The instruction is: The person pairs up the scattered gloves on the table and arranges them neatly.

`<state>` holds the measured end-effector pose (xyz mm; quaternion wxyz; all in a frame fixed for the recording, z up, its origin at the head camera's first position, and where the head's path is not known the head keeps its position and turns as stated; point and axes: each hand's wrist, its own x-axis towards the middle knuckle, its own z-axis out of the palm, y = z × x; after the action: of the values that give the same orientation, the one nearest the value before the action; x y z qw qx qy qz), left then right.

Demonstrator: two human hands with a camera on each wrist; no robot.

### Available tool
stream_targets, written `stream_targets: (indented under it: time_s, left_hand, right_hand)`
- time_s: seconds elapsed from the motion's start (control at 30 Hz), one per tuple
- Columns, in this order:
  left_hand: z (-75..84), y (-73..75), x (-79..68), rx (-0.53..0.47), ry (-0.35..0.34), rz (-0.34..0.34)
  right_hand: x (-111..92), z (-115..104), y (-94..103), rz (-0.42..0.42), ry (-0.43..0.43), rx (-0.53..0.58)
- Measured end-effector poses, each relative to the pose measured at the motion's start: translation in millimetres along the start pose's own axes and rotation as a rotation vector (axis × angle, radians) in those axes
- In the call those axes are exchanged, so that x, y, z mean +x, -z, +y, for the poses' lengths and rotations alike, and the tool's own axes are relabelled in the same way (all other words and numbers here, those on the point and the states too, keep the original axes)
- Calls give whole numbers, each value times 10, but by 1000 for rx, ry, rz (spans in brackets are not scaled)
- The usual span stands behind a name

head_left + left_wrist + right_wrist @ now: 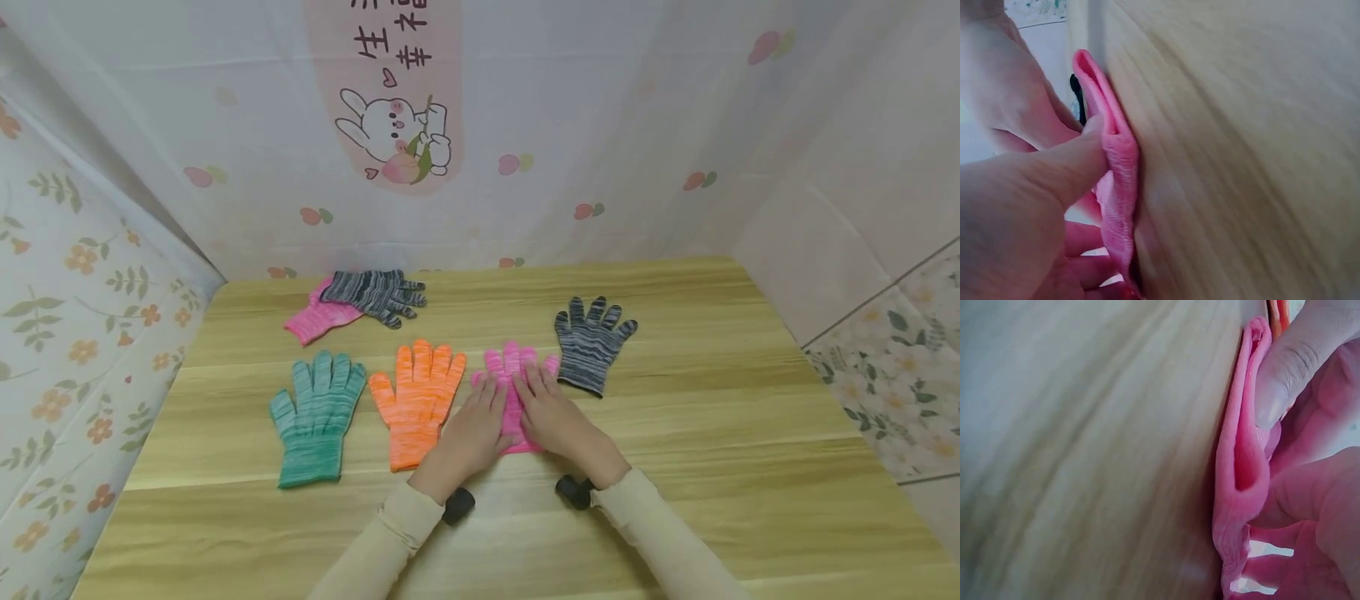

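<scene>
A pink knit glove [513, 408] lies flat on the wooden table with its fingers pointing away from me. My left hand [474, 427] rests on its left half, fingers stretched out along it. On its right half lies my right hand [557, 419], fingers likewise extended. Both wrist views show the folded cuff edge of the pink glove [1121, 206] from the side, with thumbs touching the fabric near the opening. The palms cover part of the glove. Just left of my left hand is an orange glove [418, 400], laid out flat.
A green glove [318, 417] lies flat at the left. Behind it, a grey-black striped glove [371, 292] overlaps another pink glove [322, 321]. A second grey-black glove [592, 346] lies right of the hands. A patterned curtain [585, 108] hangs along the table's back edge.
</scene>
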<state>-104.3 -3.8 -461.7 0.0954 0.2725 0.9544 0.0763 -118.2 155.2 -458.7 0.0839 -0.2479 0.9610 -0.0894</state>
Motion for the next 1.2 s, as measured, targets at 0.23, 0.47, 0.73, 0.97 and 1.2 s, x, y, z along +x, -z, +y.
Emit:
stream_targets:
  time_s: [0.23, 0.47, 0.73, 0.97, 1.2]
  left_hand:
    - [-22, -18, -61, -14, 18, 21]
    - [-32, 15, -78, 1, 6, 7]
    - [-26, 55, -93, -22, -23, -23]
    - [-11, 43, -122, -34, -28, -26]
    - [-179, 214, -108, -136, -34, 89]
  right_hand:
    - [-65, 8, -6, 40, -16, 226]
    - [-341, 53, -23, 50, -32, 335]
    - [-498, 82, -91, 43, -65, 417]
    - [-505, 94, -128, 58, -95, 491]
    - [-495, 108, -136, 68, -108, 524]
